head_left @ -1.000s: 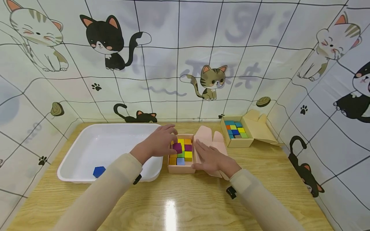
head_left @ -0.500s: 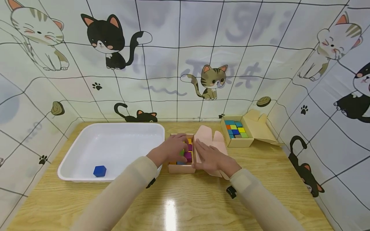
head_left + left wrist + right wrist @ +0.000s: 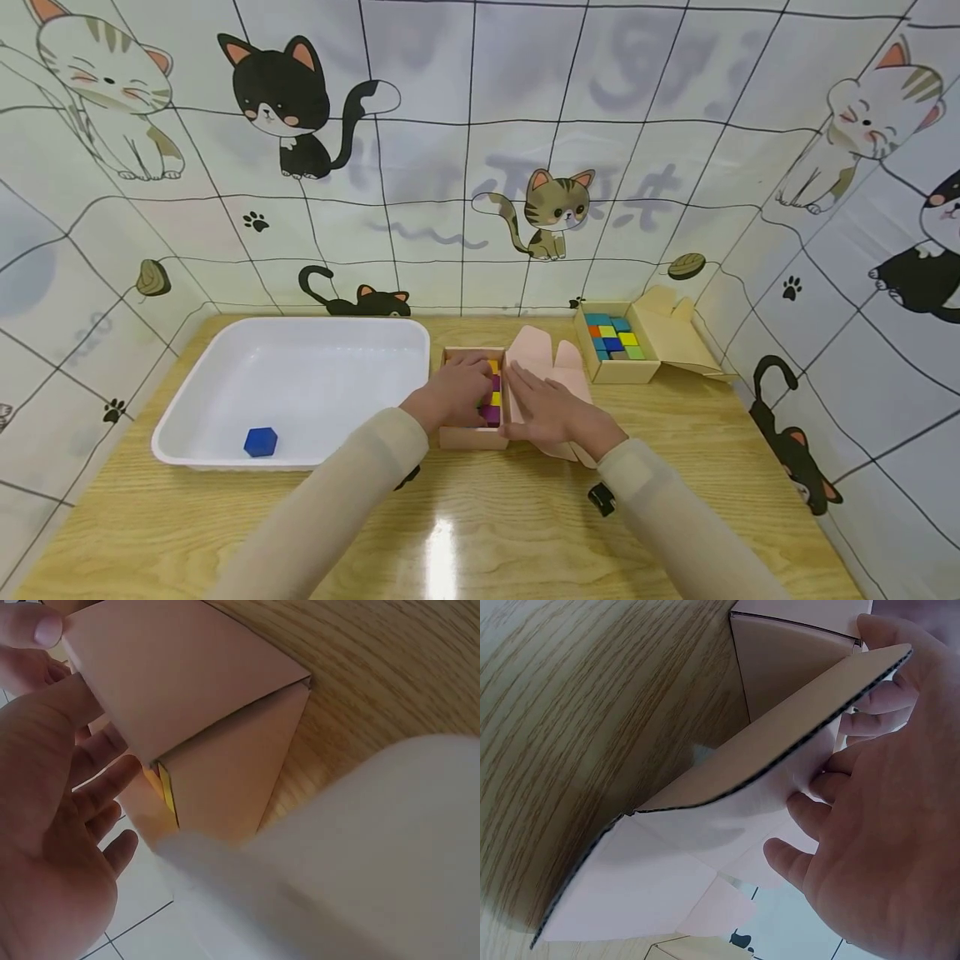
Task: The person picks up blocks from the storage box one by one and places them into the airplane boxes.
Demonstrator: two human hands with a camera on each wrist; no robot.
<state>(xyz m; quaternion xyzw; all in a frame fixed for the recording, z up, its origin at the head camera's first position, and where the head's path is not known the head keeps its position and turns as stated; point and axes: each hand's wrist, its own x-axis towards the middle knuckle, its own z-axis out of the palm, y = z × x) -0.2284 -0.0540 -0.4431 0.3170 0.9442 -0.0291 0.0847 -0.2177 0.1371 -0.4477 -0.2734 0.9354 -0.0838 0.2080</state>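
My left hand (image 3: 459,390) is bent over a small pink cardboard box (image 3: 474,439). At the box's front right corner, its thumb and curled fingers hold a purple cube (image 3: 491,416); the hand covers most of the other coloured cubes. From the left wrist, the left hand's fingers (image 3: 112,784) dip behind the box wall, so their grip on the cube is hidden. My right hand (image 3: 551,410) rests with extended fingers on the box's opened lid (image 3: 567,367). In the right wrist view, this lid (image 3: 652,881) stands folded out beside the fingers.
On the left, a white plastic tray (image 3: 225,367) holds a blue block (image 3: 260,442). A second open box (image 3: 621,373), yellowish and filled with coloured cubes, stands at the back right. Cat-printed sheeting (image 3: 420,167) encloses the wooden table (image 3: 525,533) behind and at the sides.
My left hand has carried the purple cube rightward and toward the front, down into the pink box's near right corner. My right hand has stayed on the lid.
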